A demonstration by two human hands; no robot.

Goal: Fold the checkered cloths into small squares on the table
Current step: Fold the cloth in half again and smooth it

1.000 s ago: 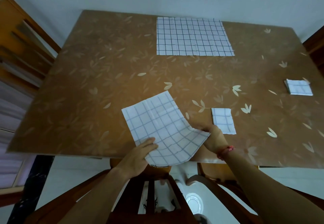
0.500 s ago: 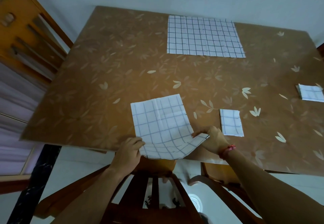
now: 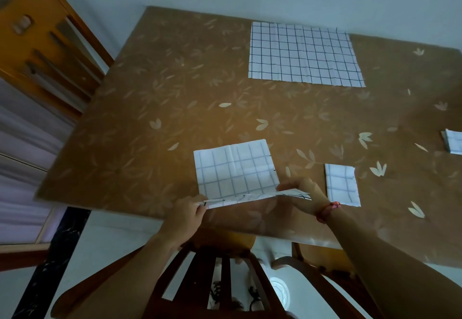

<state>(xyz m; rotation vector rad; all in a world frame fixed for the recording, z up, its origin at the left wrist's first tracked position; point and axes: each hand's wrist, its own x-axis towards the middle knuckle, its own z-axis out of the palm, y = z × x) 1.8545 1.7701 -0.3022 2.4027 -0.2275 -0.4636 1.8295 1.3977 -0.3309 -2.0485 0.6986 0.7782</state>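
Checkered cloth [image 3: 235,168] between both hands

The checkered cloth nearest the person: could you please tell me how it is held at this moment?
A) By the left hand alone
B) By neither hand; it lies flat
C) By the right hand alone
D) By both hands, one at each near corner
D: the left hand and the right hand each pinch a near corner of the checkered cloth, with its near edge raised off the table.
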